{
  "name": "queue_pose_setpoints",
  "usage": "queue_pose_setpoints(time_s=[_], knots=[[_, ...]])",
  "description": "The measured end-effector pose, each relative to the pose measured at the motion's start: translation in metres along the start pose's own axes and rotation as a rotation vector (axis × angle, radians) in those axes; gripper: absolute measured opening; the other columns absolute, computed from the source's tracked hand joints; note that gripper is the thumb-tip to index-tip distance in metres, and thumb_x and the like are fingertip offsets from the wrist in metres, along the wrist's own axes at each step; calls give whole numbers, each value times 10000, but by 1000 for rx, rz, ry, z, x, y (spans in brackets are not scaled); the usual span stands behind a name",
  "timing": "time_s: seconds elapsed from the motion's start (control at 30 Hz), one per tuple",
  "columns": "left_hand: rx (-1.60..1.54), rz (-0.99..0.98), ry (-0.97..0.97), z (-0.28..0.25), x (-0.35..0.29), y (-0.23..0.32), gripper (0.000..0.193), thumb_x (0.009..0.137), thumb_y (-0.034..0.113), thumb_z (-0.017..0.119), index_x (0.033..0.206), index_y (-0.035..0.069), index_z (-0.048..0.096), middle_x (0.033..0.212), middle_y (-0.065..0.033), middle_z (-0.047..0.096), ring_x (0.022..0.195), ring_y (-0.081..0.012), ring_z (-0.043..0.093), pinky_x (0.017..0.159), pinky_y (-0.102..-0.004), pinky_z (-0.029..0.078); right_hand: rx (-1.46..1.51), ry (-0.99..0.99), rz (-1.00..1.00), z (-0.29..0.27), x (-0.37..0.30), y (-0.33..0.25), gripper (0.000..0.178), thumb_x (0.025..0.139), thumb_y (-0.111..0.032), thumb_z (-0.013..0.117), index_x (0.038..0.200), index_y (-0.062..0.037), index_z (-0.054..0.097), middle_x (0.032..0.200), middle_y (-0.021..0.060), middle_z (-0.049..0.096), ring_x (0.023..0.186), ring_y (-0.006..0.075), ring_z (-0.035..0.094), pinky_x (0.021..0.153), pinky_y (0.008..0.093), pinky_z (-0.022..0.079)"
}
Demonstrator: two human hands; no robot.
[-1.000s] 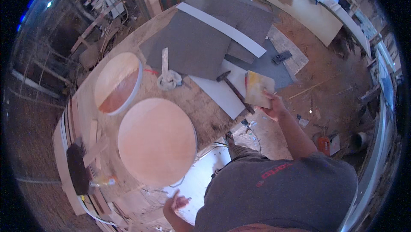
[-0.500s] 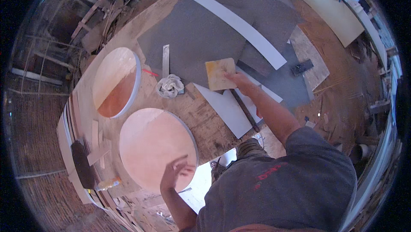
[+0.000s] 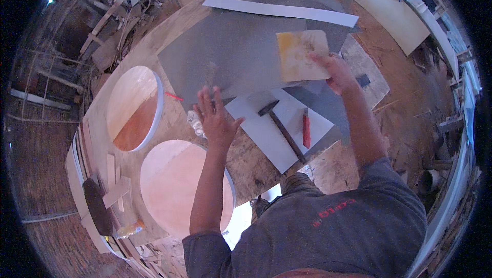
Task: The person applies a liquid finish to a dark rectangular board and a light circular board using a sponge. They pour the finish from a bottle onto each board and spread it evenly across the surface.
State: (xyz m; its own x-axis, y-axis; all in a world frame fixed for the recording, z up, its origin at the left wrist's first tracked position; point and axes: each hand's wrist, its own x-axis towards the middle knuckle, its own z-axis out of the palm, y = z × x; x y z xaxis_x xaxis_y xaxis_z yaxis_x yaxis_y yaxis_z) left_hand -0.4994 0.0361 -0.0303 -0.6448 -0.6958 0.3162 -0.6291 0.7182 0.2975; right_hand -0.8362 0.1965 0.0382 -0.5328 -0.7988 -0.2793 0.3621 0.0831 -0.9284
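My right hand (image 3: 335, 70) grips a square, flat, cream-coloured piece (image 3: 302, 55), stained yellow along one edge, over the dark grey sheet (image 3: 225, 47). My left hand (image 3: 216, 119), empty with its fingers spread, is over the sheet's near edge. It partly hides a crumpled white rag (image 3: 196, 123). Between the hands and my body, a hammer (image 3: 284, 132) and a red-handled cutter (image 3: 306, 128) lie on a white sheet (image 3: 256, 137). A long white strip (image 3: 282, 10) rests across the grey sheet's far part.
Two round wooden discs with white rims, one farther off (image 3: 134, 109) and one nearer (image 3: 171, 186), lie at the left of the worktable (image 3: 259, 168). Wood offcuts (image 3: 118, 191), a dark elongated object (image 3: 96, 206) and a small bottle (image 3: 130, 229) sit by the left edge.
My right hand has carried the square piece right and away from me. My left hand has left the near disc for the grey sheet's edge. The white strip has swung round; the hammer is uncovered.
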Motion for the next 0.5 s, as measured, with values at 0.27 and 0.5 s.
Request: queue_pose_setpoints(time_s=[0.27, 0.5], knots=[[-85, 460, 327, 38, 62, 57, 214, 925, 179, 679, 1122, 130, 748, 1228, -71, 725, 1284, -334, 605, 1145, -534, 376, 153, 127, -81, -65, -58, -78, 470, 996, -243, 657, 1380, 0, 534, 1279, 135, 678, 1137, 238, 693, 1000, 407, 563], [-184, 525, 552, -30, 134, 87, 147, 980, 178, 641, 1049, 91, 737, 947, -131, 741, 823, -322, 728, 698, -432, 564, 529, 161, -568, -116, -178, -129, 523, 1057, -277, 531, 1509, -42, 410, 1525, 204, 481, 1402, 487, 438, 1155, 687, 327]])
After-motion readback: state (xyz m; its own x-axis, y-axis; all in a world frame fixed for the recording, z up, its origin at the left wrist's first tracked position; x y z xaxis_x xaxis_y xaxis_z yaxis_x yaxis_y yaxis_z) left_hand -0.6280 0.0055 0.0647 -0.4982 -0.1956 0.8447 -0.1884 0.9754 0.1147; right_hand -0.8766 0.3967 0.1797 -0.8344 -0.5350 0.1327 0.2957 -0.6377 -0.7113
